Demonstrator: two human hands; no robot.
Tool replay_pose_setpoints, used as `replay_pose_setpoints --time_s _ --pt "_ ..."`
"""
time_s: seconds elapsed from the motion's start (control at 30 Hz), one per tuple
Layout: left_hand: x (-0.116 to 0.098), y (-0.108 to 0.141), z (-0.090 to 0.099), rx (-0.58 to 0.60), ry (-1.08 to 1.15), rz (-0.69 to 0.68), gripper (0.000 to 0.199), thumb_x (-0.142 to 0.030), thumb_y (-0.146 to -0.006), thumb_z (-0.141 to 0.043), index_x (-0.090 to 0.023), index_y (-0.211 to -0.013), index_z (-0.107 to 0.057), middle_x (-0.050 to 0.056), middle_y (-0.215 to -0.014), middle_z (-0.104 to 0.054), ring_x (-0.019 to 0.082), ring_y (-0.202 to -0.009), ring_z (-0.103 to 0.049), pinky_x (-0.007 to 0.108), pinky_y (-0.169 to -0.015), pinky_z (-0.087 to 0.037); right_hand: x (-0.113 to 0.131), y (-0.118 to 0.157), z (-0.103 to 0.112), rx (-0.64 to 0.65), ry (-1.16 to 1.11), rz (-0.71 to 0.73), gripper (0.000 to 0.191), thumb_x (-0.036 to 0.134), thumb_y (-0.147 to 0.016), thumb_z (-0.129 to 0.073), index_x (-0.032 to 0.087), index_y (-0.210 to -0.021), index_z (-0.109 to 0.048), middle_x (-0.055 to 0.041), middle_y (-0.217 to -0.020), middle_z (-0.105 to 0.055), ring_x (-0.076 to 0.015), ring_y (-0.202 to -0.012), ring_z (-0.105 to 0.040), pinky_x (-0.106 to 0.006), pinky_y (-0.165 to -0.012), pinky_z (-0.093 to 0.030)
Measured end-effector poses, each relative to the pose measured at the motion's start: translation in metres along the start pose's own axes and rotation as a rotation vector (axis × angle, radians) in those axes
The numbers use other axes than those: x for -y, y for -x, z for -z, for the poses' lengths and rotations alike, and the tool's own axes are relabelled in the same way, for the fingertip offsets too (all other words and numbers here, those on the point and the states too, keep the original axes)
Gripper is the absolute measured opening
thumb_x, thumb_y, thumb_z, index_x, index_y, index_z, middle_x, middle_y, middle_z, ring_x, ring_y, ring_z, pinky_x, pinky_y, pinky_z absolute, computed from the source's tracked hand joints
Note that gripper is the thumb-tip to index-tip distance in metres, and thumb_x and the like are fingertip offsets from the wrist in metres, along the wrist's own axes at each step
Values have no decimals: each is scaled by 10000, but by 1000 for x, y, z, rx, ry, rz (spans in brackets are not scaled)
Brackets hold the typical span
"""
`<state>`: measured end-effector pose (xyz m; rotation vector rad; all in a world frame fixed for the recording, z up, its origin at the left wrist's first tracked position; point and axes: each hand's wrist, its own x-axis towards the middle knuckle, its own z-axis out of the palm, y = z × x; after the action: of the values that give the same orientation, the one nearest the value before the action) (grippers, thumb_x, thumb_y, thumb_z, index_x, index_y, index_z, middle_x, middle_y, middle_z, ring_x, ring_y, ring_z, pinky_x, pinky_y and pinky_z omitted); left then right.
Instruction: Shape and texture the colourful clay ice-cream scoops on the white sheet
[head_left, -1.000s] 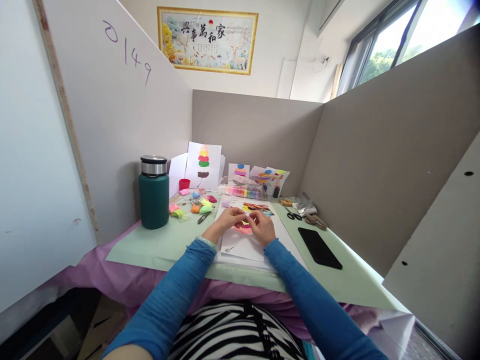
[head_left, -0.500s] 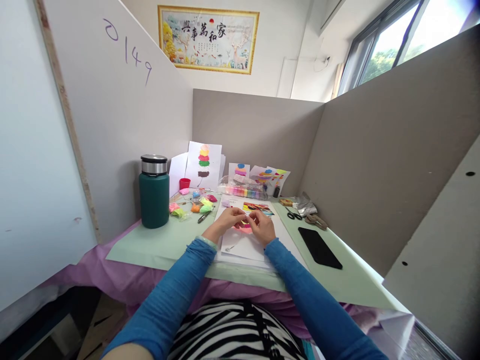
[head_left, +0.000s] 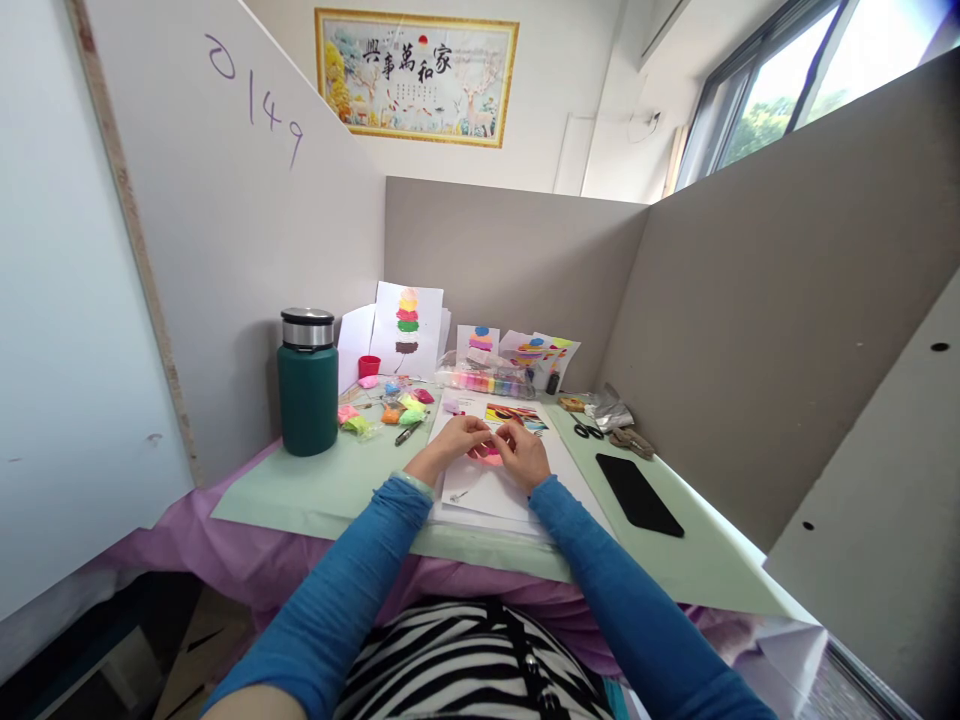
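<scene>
My left hand [head_left: 459, 442] and my right hand [head_left: 523, 453] meet fingertip to fingertip above white paper [head_left: 487, 498] on the table. Both are pinched closed around something too small to make out. Beneath them a pink shape [head_left: 491, 458] shows on the paper, partly covered by the fingers. A colourful printed picture [head_left: 517, 415] lies just beyond my hands. Packets of bright clay, among them an orange one [head_left: 391, 413] and a green one [head_left: 412, 418], lie to the left, with a dark pen [head_left: 407, 434] near them.
A green bottle [head_left: 308, 385] stands at the left. At the right lie a black phone [head_left: 639, 495] and scissors [head_left: 588, 431]. Further back are a red cup [head_left: 369, 367], a box of coloured clay [head_left: 491, 383] and a propped ice-cream picture [head_left: 424, 330]. Partition walls surround the table.
</scene>
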<state>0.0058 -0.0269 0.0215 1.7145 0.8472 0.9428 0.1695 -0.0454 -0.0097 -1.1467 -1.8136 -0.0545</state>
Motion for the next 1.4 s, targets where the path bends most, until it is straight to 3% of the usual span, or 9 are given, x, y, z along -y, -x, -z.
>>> replay_pose_setpoints --time_s 1.4 --pt "0 0 0 21 -28 5 174 -291 -767 -636 -118 -782 -620 26 -626 -630 119 -592 -616 218 -573 -455 -2 1 -1 20 6 -15 204 352 -866 -517 204 -746 -587 -9 -678 -645 -141 -591 -565 -246 -573 -398"
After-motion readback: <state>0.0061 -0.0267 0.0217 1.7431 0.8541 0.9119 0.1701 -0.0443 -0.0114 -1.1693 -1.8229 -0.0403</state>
